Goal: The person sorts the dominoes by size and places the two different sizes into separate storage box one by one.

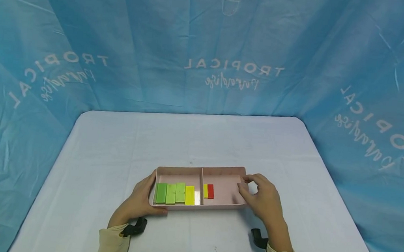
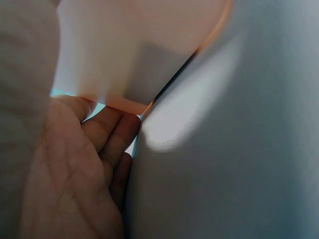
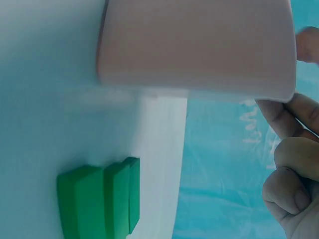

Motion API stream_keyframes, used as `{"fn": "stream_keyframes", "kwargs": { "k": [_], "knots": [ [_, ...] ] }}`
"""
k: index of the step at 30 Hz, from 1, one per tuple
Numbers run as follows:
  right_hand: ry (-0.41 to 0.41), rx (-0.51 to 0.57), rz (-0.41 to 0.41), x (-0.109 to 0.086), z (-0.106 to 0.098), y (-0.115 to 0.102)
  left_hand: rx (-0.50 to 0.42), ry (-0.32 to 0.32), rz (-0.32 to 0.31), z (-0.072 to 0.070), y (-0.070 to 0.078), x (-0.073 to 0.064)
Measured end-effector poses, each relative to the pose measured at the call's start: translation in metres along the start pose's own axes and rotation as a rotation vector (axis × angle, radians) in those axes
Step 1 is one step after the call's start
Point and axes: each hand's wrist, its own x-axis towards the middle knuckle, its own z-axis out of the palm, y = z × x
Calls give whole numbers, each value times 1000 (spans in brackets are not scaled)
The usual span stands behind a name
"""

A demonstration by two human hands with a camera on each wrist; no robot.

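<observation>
Head view: a shallow pale-pink rectangular tray (image 1: pixel 223 189) with 2 compartments sits over the white cloth-covered worktop (image 1: pixel 222 143). The left hand (image 1: pixel 138 200) grips its left end, thumb along the near wall. The right hand (image 1: pixel 265 196) is at the right end, thumb and index finger curved and slightly apart; I cannot tell whether they pinch anything. In the left compartment, 3 green rectangular blocks (image 1: pixel 171 194) and 1 yellow rectangular block (image 1: pixel 189 195) form a row. Beside the divider in the right compartment, 1 smaller yellow block (image 1: pixel 205 191) touches 1 red block (image 1: pixel 211 191). Right wrist view: dark-green blocks (image 3: pixel 89 204) appear outside the tray.
</observation>
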Motion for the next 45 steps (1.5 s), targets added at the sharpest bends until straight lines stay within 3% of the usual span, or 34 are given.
{"fn": "stream_keyframes", "kwargs": {
  "k": [9, 18, 25, 30, 36, 45],
  "knots": [
    [-37, 10, 177, -4, -3, 4, 27, -27, -50, -3, -2, 0],
    [-178, -146, 322, -14, -4, 10, 32, -48, -72, -6, 2, 2],
    [-176, -252, 407, -14, -8, 15, 17, -30, -60, -3, -1, 0],
    [-219, -296, 484, -15, -6, 18, 10, -25, -45, -1, -4, 1],
    [-283, -307, 534, -16, -1, 19, 11, -27, -58, 0, -3, -1],
    [-281, -323, 566, -17, -2, 17, 34, -27, -31, -1, -2, 0]
  ]
}}
